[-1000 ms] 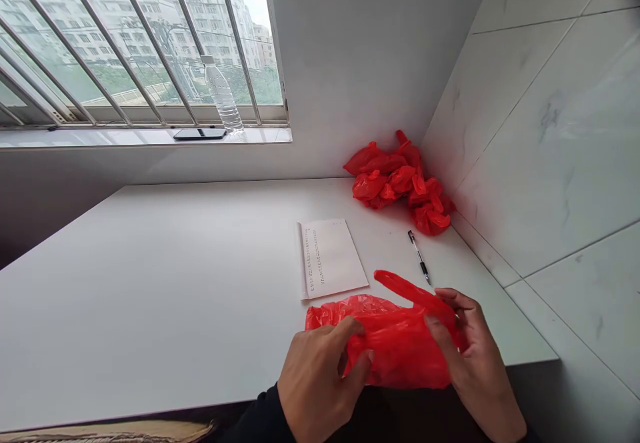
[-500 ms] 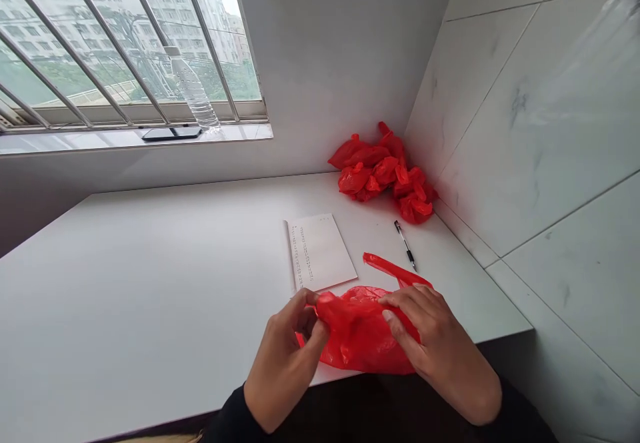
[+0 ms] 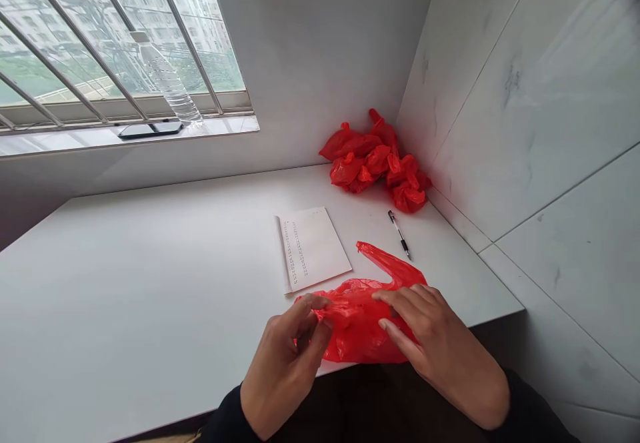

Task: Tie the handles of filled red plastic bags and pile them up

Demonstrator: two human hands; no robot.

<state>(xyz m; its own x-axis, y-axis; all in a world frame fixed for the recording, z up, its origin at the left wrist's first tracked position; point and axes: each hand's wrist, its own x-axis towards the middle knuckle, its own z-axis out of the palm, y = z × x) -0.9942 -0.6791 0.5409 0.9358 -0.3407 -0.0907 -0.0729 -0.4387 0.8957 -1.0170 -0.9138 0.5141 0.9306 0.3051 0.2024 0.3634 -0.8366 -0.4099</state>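
Note:
A thin red plastic bag [image 3: 365, 336] lies crumpled at the front edge of the white table, one strap-like handle stretching up toward the pen. My left hand [image 3: 293, 356] pinches a gathered part of the bag between thumb and fingers at its left side. Over the bag's right side rests my right hand [image 3: 430, 339], its fingers and thumb apart and touching the plastic. Just beyond the bag lies a white booklet [image 3: 320, 246] with columns of small print. A black-and-clear pen [image 3: 399, 234] is to the right of it.
Several knotted red bags [image 3: 375, 159] are heaped in the far right corner against the tiled wall [image 3: 550, 129]. On the windowsill stand a clear water bottle [image 3: 170, 83] and a dark phone [image 3: 150, 130] lying flat. The white table [image 3: 150, 283] extends left.
The view has shifted slightly. My left fingers have drawn the bunched plastic into a narrower pinch, and my right thumb and fingers have spread a little. The handle stands out more.

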